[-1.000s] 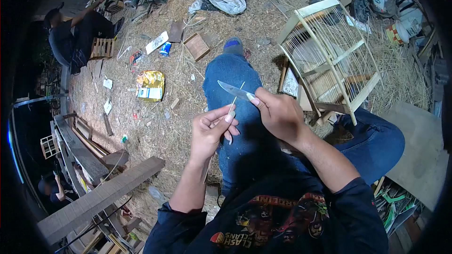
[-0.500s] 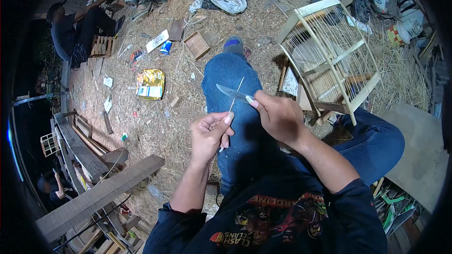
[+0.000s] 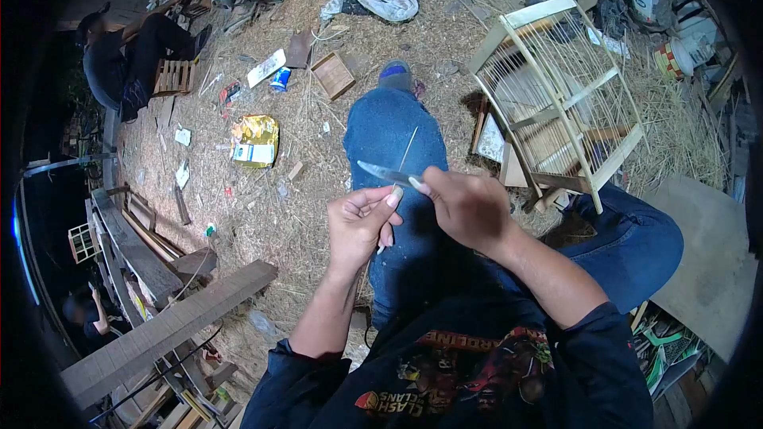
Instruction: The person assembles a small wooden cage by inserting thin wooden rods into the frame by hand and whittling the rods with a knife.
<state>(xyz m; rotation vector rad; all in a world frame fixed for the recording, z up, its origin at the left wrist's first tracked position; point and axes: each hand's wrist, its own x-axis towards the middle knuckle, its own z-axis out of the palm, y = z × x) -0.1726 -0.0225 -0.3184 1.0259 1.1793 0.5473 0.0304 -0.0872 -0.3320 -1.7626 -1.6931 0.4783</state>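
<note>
Over my jeans-clad leg, my left hand pinches a thin pale stick, which points up and away past the knee; its lower end pokes out below my fingers. My right hand is closed round a knife, its handle hidden in the palm. The knife blade points left and crosses the stick just above my left fingertips. To the right of my right hand stands a birdcage of pale wood and thin bars, tilted beside my other leg.
A gold packet, a blue can and a small wooden box lie on the straw-strewn ground. A wooden beam juts in at lower left. One person sits at upper left; another person shows at lower left.
The knife blade has moved down along the stick, closer to my left fingers. My left hand has shifted slightly right, still pinching the stick.
</note>
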